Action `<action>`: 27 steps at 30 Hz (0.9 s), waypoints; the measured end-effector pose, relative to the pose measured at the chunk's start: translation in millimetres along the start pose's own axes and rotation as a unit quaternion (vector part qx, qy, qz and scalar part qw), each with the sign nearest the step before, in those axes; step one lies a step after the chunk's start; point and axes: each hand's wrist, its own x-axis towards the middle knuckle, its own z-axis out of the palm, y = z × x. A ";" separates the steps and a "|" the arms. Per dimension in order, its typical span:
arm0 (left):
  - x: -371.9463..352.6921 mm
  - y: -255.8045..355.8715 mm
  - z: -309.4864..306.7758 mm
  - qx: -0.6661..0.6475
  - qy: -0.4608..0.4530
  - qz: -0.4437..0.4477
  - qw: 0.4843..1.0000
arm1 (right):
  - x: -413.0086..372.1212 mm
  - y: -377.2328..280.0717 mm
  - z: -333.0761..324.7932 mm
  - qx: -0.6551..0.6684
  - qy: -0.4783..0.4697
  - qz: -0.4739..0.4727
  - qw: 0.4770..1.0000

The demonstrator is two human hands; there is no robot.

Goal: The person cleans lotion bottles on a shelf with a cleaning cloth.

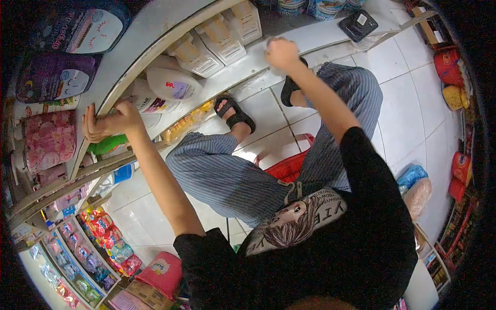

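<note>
My left hand [114, 123] is on the front edge of the upper shelf [129, 70], its fingers lying over the edge and the thumb on the near side. Close by it, a white bottle [173, 85] with a purple label and a green pack [107, 144] stand on the level below. My right hand [283, 54] is closed above the front edge of the lower shelf [248, 72]. Its fingers are curled, and whatever they may hold is hidden. Left of that hand stand several white boxes [219, 44] with beige tops.
Purple bottles [57, 77] and a pink floral pack [50, 139] fill the upper shelf. A black object [360, 25] with a white label lies at the far right of the lower shelf. I sit on a red stool [287, 165] over white tiles [263, 111]. Packets line the lower left shelves.
</note>
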 end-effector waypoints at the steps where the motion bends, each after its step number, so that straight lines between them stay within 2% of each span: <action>1: 0.7 -0.3 1.0 -0.003 0.002 0.000 1.000 | -1.2 -13.1 9.0 0.007 0.002 0.000 1.000; 3: 0.0 -2.0 1.0 -0.006 0.008 0.007 1.000 | 0.1 -21.8 15.8 0.013 0.005 0.003 1.000; 5: -0.2 -3.5 -3.0 -0.004 -0.016 0.010 1.000 | -0.2 -23.6 19.5 0.027 0.028 -0.080 0.996; 6: 0.2 -5.5 -5.6 -0.002 -0.038 0.016 0.999 | 0.2 -16.5 17.6 0.003 -0.020 -0.071 0.997; 7: -0.5 -7.4 -6.7 -0.001 -0.040 0.019 0.999 | 1.9 -10.2 9.2 0.006 -0.021 -0.072 0.997; 9: -0.4 -8.8 -4.5 -0.029 -0.036 0.024 0.999 | 6.5 0.9 -10.1 -0.029 -0.082 -0.039 0.995; 13: -0.2 -1.0 -3.0 -0.009 -0.030 0.006 0.999 | 6.4 7.6 -7.9 -0.051 -0.052 0.002 0.997; 15: -4.7 -2.7 1.2 -0.016 -0.017 -0.029 0.999 | 2.5 -2.8 -0.2 -0.023 -0.004 0.041 0.999; 19: 0.5 2.5 2.4 -0.012 0.013 -0.017 1.000 | -9.4 -37.3 3.3 -0.020 -0.012 0.054 0.998; 21: -2.9 -3.0 7.5 -0.029 0.019 -0.020 0.999 | -20.9 -57.8 4.6 0.042 -0.072 0.027 0.996; 23: -5.0 -3.5 6.8 -0.043 0.025 -0.022 0.999 | -34.3 -84.8 6.2 0.075 -0.091 -0.013 0.993; 24: -3.4 -2.2 5.6 -0.028 0.020 -0.016 0.999 | -35.8 -95.8 11.8 0.074 -0.093 -0.014 0.993; 26: -1.7 -2.0 4.4 -0.012 0.016 -0.007 1.000 | -36.6 -113.6 18.2 0.077 -0.052 -0.093 0.991; 27: -1.8 -2.6 4.8 -0.014 0.017 -0.004 1.000 | -35.1 -115.6 19.5 0.078 -0.052 -0.094 0.991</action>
